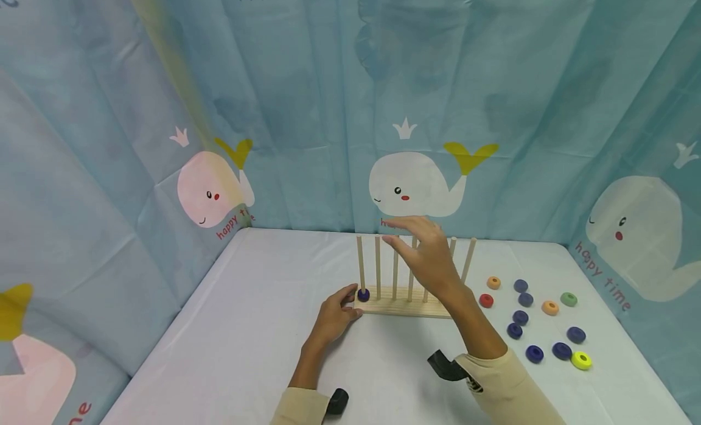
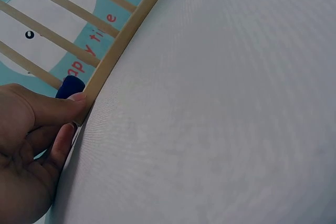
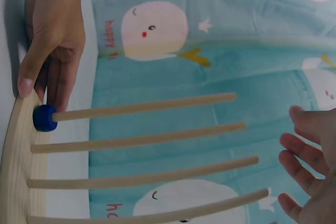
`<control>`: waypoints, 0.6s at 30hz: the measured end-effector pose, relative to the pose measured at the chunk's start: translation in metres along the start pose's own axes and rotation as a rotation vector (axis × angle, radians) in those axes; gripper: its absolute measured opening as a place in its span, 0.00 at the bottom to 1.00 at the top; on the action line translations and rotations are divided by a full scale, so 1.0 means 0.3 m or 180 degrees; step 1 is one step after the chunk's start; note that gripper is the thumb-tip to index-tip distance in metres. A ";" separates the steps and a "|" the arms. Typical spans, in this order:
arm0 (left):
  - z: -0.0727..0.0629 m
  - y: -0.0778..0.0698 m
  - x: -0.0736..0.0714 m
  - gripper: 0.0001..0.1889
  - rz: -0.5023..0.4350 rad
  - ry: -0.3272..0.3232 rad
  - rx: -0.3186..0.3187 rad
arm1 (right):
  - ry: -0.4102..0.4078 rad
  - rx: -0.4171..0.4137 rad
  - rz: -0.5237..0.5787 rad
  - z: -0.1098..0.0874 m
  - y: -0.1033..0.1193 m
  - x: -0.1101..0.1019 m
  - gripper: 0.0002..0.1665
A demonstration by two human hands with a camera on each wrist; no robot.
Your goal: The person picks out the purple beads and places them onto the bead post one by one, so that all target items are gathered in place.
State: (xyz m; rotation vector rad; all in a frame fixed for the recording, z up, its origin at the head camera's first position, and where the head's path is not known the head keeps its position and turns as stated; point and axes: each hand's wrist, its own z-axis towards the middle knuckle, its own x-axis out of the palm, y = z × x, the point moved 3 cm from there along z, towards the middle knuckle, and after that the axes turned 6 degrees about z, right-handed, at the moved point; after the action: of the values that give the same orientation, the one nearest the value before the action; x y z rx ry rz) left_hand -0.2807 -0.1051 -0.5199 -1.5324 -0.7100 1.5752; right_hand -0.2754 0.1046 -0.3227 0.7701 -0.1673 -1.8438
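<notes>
A wooden peg rack [image 1: 405, 311] stands on the table, with several upright pegs in a row on its base. One dark blue ring [image 1: 363, 296] sits at the foot of the leftmost peg, against the base. My left hand [image 1: 331, 318] grips the left end of the base; the thumb [image 2: 63, 107] lies at the front edge beside the ring. Raised over the rack, my right hand [image 1: 429, 257] has its thumb and fingers spread apart with nothing between them. It hides parts of the right-hand pegs in the head view, and in the right wrist view it is beyond the peg tops.
Loose rings lie right of the rack: several dark blue ones [image 1: 515, 330], a red ring [image 1: 485, 301], two orange ones [image 1: 550, 308], a green ring [image 1: 569, 299] and a yellow ring [image 1: 582, 360]. A whale-print curtain [image 1: 306, 139] hangs behind the white table [image 1: 241, 327].
</notes>
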 end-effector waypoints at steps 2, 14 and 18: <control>0.001 0.001 0.000 0.33 -0.0007 0.0003 -0.0009 | -0.0052 -0.0009 0.0012 -0.008 0.000 -0.022 0.18; 0.003 0.009 -0.001 0.32 0.0010 -0.0013 0.0051 | -0.0245 0.0186 -0.0047 -0.089 -0.025 -0.142 0.19; -0.001 0.002 -0.001 0.32 -0.0020 0.0003 0.0083 | -0.0291 0.0252 -0.0075 -0.121 -0.044 -0.182 0.19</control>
State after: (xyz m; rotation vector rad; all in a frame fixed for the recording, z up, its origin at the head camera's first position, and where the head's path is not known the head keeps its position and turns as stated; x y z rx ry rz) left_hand -0.2806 -0.1059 -0.5203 -1.5102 -0.6906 1.5732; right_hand -0.2533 0.1666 -0.3338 0.7453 -0.2926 -1.9052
